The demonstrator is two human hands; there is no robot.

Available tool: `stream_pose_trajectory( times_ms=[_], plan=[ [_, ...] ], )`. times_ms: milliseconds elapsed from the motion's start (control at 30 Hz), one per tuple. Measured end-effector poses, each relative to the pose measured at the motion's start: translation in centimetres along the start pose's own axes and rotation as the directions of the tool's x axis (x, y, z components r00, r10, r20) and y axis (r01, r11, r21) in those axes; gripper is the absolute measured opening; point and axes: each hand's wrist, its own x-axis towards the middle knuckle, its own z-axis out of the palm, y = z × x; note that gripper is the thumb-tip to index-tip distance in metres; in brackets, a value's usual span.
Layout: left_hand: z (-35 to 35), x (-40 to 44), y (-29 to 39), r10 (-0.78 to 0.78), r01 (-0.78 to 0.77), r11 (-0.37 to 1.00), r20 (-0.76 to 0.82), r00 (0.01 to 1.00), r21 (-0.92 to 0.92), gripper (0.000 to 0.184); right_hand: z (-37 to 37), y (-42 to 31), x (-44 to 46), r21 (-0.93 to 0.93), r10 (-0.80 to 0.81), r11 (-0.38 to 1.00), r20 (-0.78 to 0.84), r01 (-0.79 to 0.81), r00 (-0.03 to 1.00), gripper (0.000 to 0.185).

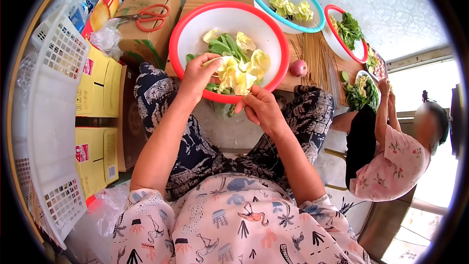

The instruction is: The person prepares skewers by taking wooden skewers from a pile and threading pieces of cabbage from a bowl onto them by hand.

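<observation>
Over the red-rimmed white basin (181, 34), my left hand (199, 74) is closed on a bunch of pale yellow cabbage leaves (239, 77), thumb and fingers at its left end. My right hand (264, 108) is pinched at the bunch's lower right edge, by the basin's near rim. What lies between its fingertips is too small to make out; a thin stick there could be hidden. Inside the basin, below the bunch, are green leafy stalks (225, 45) and more yellow leaves (244, 41).
Right of the basin lie a red onion (298, 68) and many thin skewers (316, 51). Beyond stand a blue-rimmed basin (264, 6) and another red-rimmed basin (337, 44) of greens. Scissors (149, 17) rest on a cardboard box (141, 44) at left. A co-worker (393, 161) sits at right.
</observation>
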Motion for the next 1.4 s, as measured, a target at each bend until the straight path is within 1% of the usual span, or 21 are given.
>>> stream_pose_trajectory(
  times_ms=[33,100,233,300,400,567,633,767,833,867,933,1033,1133,1200,1400],
  plan=[
    [0.0,0.1,-0.2,-0.003,0.003,1.000,0.001,1.000,0.000,0.023,0.0,0.0,-0.1,-0.010,-0.003,1.000,0.008,0.003,1.000,0.012],
    [-0.2,0.3,-0.4,-0.014,0.010,0.998,-0.066,0.998,-0.068,0.023,0.0,0.1,-0.1,-0.023,-0.007,1.000,0.014,0.008,1.000,0.012],
    [-0.3,0.4,-0.6,-0.031,0.024,0.996,-0.078,0.996,-0.089,0.021,0.2,0.0,-0.3,-0.065,-0.017,0.998,0.032,0.019,0.999,0.011],
    [-0.5,0.4,-0.5,-0.076,0.071,0.995,-0.070,0.995,-0.068,0.021,0.2,0.1,-0.4,-0.059,-0.008,0.998,0.039,0.010,0.999,0.011],
    [-0.4,0.4,-0.5,-0.077,0.066,0.992,-0.099,0.992,-0.105,0.017,0.1,-0.2,-0.6,-0.050,0.008,0.999,0.049,-0.005,0.999,0.012],
    [-0.6,0.6,-0.6,-0.101,0.089,0.987,-0.084,0.991,-0.133,0.017,-0.4,0.0,-0.7,-0.034,0.046,0.998,0.075,-0.044,0.996,0.014],
    [-0.7,0.5,-0.4,-0.108,0.098,0.987,-0.073,0.991,-0.128,0.017,-0.7,-0.2,-0.8,-0.040,0.087,0.996,0.124,-0.082,0.988,0.015],
    [-0.8,0.4,-0.1,-0.133,0.122,0.981,-0.059,0.989,-0.154,0.018,-1.0,-0.8,-0.9,-0.044,0.108,0.994,0.149,-0.103,0.983,0.015],
    [-0.9,0.3,-0.2,-0.141,0.132,0.978,-0.045,0.989,-0.164,0.018,-1.1,-1.2,-1.0,-0.057,0.161,0.987,0.183,-0.153,0.970,0.017],
    [-0.9,0.2,-0.1,-0.150,0.140,0.974,-0.044,0.988,-0.177,0.018,-1.2,-1.3,-1.0,-0.057,0.159,0.987,0.184,-0.151,0.970,0.017],
    [-0.9,0.3,0.0,-0.154,0.144,0.972,-0.041,0.987,-0.187,0.017,-1.5,-1.7,-0.9,-0.111,0.210,0.976,0.221,-0.190,0.952,0.025],
    [-0.9,0.2,-0.1,-0.163,0.152,0.966,-0.036,0.986,-0.210,0.017,-1.6,-2.3,-1.2,-0.066,0.230,0.973,0.234,-0.221,0.944,0.024],
    [-0.8,0.0,0.0,-0.152,0.142,0.969,-0.033,0.988,-0.201,0.017,-2.0,-2.4,-1.2,-0.084,0.242,0.970,0.248,-0.228,0.938,0.025],
    [-0.9,0.1,0.0,-0.149,0.148,0.965,0.009,0.989,-0.216,0.016,-2.2,-2.6,-1.2,-0.099,0.252,0.967,0.246,-0.234,0.936,0.025],
    [-0.9,0.0,0.4,-0.154,0.152,0.963,0.007,0.988,-0.223,0.015,-2.8,-2.9,-1.2,-0.150,0.256,0.963,0.237,-0.225,0.937,0.027]
  ],
)
